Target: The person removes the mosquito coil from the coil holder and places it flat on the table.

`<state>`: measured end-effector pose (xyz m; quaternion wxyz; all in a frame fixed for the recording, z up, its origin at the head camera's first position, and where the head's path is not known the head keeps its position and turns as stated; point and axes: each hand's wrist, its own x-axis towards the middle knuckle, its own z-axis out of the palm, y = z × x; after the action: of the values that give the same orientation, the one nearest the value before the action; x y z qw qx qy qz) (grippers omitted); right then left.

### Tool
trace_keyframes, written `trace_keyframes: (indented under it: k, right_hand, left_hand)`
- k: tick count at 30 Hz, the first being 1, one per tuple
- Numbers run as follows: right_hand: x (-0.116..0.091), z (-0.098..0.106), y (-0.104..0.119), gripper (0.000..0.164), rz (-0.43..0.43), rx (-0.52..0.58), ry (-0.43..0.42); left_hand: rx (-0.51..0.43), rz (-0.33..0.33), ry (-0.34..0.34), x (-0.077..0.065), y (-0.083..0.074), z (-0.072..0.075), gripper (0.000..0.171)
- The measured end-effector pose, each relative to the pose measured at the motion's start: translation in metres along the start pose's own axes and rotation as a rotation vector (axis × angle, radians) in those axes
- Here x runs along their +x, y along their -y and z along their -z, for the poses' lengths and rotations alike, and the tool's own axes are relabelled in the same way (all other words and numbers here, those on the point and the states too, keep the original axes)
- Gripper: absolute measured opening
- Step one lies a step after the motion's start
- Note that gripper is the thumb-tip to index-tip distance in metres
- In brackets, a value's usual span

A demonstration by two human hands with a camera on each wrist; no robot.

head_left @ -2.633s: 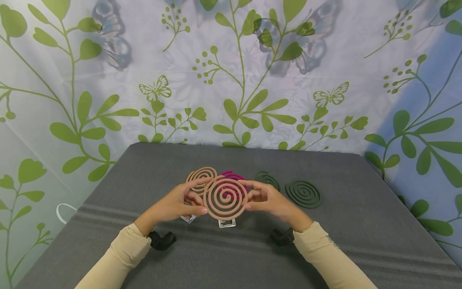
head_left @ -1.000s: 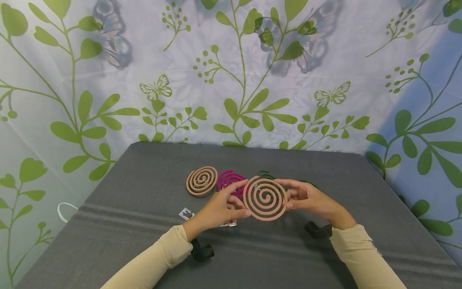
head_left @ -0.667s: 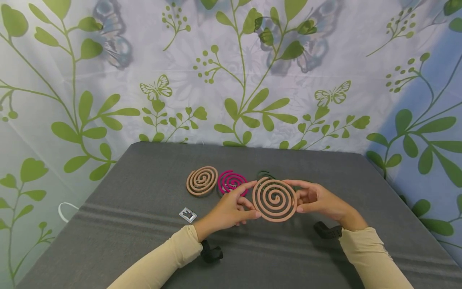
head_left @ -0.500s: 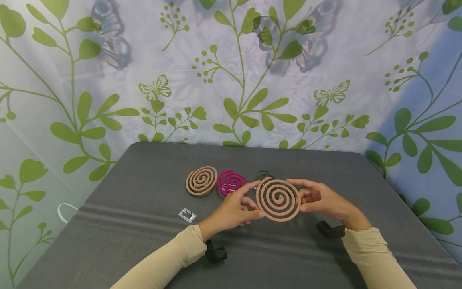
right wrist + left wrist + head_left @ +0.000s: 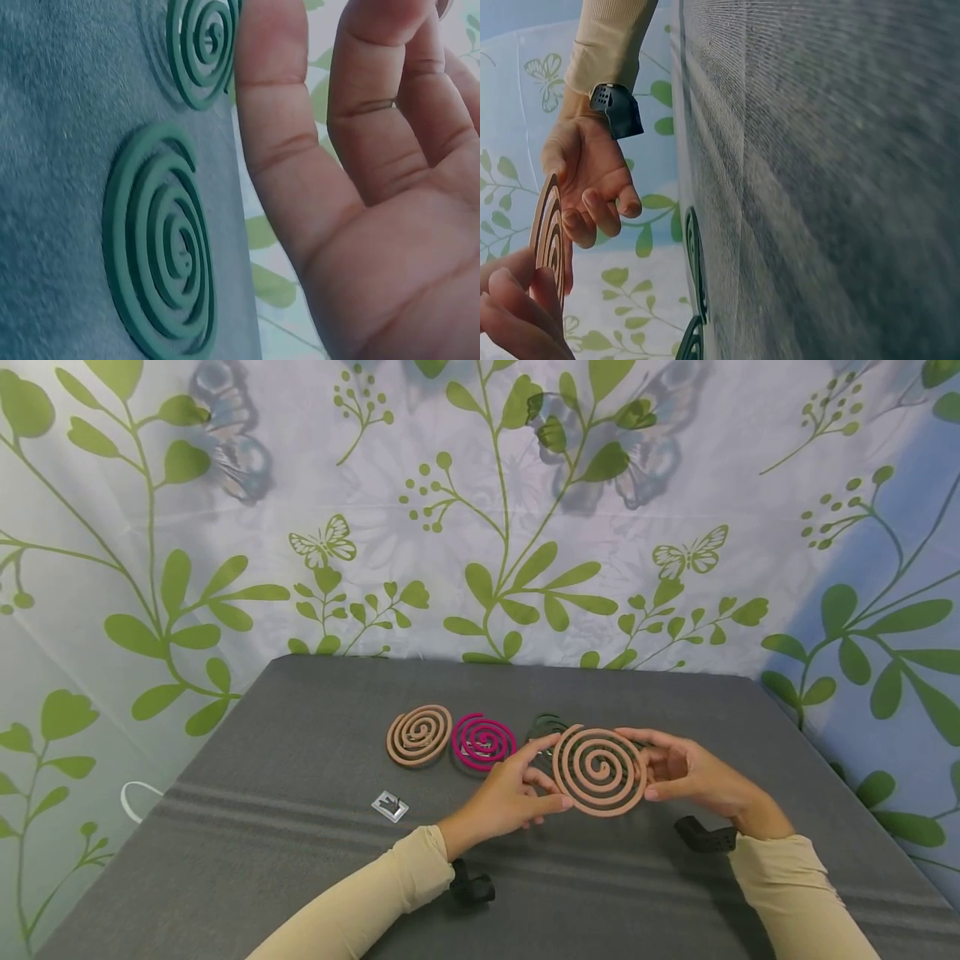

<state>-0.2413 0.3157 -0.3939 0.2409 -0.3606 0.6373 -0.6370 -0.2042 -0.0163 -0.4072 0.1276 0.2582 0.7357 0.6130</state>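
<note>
A tan mosquito coil (image 5: 602,769) is held up above the table between both hands, its flat spiral facing the head camera. My left hand (image 5: 504,797) pinches its left edge between thumb and fingers. On the opposite edge, my right hand (image 5: 697,777) grips it the same way. The left wrist view shows the coil (image 5: 546,225) nearly edge-on. Behind it in the head view, a green coil (image 5: 546,724) is partly covered. Two green coils lie on the table in the right wrist view, the nearer green coil (image 5: 116,232) whole.
Another tan coil (image 5: 418,735) and a pink coil (image 5: 483,739) lie left of the hands on the grey table (image 5: 315,693). A small metal coil stand (image 5: 390,806) sits closer to the front. A patterned curtain (image 5: 465,527) hangs behind the table.
Both hands have carried the tan coil rightward, from in front of the pink coil to in front of the green ones. The pink coil and the small stand are now uncovered.
</note>
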Motion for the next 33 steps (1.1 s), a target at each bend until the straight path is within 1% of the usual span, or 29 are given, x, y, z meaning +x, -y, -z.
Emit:
trace_keyframes:
  k: [9,14,23,33]
  right_hand:
    - [-0.010,0.009,0.001,0.083,-0.030,0.001,-0.012]
    - [-0.016,0.015,0.001,0.084,-0.030,-0.024,-0.033]
    - [-0.029,0.024,0.004,0.081,-0.037,-0.083,-0.078]
    - [-0.044,0.037,0.005,0.079,-0.049,-0.091,-0.103]
  left_hand:
    - [-0.027,-0.007,-0.025,0.012,-0.002,-0.015,0.084]
    - [-0.031,0.001,-0.041,0.019,-0.002,-0.022,0.083]
    - [-0.043,0.028,-0.047,0.032,0.000,-0.035,0.083]
    - [-0.051,0.053,-0.030,0.046,-0.004,-0.050,0.082]
